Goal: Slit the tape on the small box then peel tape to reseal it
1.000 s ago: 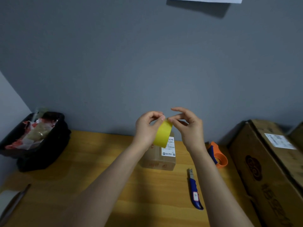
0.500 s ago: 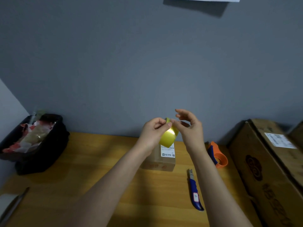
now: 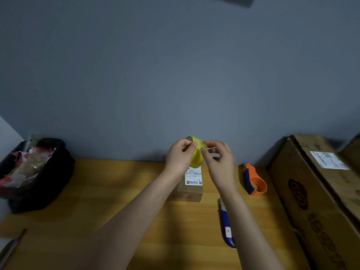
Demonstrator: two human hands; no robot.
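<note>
A yellow roll of tape (image 3: 197,157) is held up in the air between both hands, above the small box. My left hand (image 3: 180,156) grips the roll from the left. My right hand (image 3: 220,158) pinches at the roll's upper edge with thumb and forefinger; a loose tape end is too blurred to make out. The small cardboard box (image 3: 190,189) with a white shipping label sits on the wooden table (image 3: 97,201) under my hands, partly hidden by my left wrist. A blue utility knife (image 3: 226,225) lies to the right of the box.
An orange tape dispenser (image 3: 254,182) rests right of the box. A large cardboard carton (image 3: 319,191) fills the right side. A black bin with wrappers (image 3: 33,172) stands at the left. A grey wall is close behind. A metal tool (image 3: 11,248) lies at the lower left.
Both hands have sunk slightly in the view, staying over the box, while the roll has turned between them. My right fingers have shifted to its upper edge.
</note>
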